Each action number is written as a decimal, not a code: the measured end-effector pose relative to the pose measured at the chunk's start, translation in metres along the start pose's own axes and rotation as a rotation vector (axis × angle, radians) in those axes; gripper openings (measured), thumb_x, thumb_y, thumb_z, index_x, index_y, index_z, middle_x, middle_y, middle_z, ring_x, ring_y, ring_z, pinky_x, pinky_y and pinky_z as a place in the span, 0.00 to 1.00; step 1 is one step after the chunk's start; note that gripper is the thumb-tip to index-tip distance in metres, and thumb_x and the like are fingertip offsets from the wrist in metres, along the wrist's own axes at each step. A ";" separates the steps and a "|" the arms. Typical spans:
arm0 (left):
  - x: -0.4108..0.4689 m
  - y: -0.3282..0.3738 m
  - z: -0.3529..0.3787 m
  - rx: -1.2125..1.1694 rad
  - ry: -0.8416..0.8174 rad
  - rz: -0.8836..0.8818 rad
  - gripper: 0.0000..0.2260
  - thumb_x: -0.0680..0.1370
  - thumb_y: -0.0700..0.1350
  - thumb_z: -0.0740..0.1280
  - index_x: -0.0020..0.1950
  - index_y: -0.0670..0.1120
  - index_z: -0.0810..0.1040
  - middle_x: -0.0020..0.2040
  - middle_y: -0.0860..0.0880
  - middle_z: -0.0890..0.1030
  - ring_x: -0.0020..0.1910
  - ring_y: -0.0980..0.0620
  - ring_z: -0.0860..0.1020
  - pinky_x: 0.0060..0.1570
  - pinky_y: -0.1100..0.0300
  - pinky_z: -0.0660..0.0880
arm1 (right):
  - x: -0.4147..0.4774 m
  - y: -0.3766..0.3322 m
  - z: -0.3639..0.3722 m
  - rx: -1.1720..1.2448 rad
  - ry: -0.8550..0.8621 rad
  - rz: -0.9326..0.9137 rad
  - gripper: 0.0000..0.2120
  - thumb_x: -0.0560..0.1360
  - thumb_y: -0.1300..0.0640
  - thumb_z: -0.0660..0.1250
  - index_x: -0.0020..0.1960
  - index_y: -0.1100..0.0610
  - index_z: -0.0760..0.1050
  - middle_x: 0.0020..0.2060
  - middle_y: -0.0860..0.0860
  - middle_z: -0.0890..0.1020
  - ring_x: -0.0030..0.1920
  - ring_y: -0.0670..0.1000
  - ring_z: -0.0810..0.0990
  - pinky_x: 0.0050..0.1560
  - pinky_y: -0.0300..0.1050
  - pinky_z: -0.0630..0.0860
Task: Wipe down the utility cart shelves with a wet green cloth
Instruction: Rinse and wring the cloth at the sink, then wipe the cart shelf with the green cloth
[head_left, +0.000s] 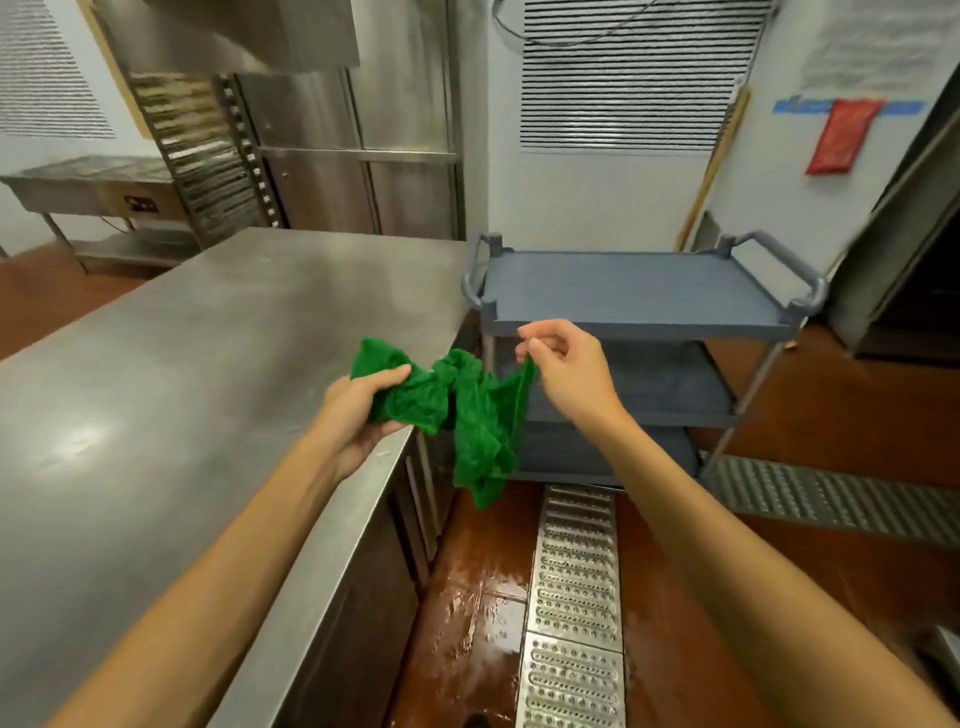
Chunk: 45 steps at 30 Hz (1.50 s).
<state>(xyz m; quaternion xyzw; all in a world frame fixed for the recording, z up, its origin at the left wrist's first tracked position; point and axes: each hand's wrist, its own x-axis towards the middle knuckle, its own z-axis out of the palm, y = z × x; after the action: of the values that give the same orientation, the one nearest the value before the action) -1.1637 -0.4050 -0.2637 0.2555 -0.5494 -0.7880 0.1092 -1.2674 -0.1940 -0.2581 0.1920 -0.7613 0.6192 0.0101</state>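
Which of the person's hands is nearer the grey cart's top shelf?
Right. The right hand pinches the green cloth just in front of the top shelf; the left hand grips it farther left, by the steel counter.

Light: bright, even, from overhead
Glare: steel counter at left, wet floor at bottom centre
Edges: bowed, blurred upper right

Crumpled green cloth aloft, stretched sideways, in front of an upright grey three-shelf utility cart
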 end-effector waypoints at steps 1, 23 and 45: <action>0.014 0.005 0.005 -0.033 -0.013 0.009 0.12 0.75 0.39 0.71 0.58 0.39 0.80 0.56 0.39 0.84 0.51 0.45 0.84 0.44 0.49 0.83 | 0.009 0.005 -0.004 -0.022 -0.007 0.017 0.10 0.80 0.63 0.61 0.52 0.52 0.79 0.43 0.49 0.85 0.48 0.50 0.83 0.52 0.47 0.79; 0.190 0.031 0.077 0.109 0.335 0.084 0.10 0.76 0.46 0.60 0.35 0.45 0.68 0.31 0.48 0.68 0.29 0.48 0.67 0.30 0.56 0.62 | 0.106 0.039 0.020 -0.673 -0.557 0.263 0.42 0.64 0.17 0.45 0.57 0.43 0.80 0.49 0.47 0.84 0.50 0.50 0.81 0.54 0.52 0.75; 0.319 0.018 0.143 0.376 -0.375 0.022 0.25 0.66 0.60 0.78 0.53 0.46 0.79 0.45 0.47 0.85 0.43 0.50 0.84 0.46 0.53 0.82 | 0.266 0.124 -0.073 -0.531 -0.143 0.198 0.07 0.75 0.53 0.68 0.51 0.49 0.71 0.43 0.51 0.80 0.40 0.51 0.79 0.39 0.48 0.77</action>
<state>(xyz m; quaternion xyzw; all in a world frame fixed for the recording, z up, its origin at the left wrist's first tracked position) -1.5106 -0.4402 -0.2997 0.1148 -0.6994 -0.7045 -0.0355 -1.5681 -0.1801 -0.2902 0.1506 -0.9106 0.3810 -0.0544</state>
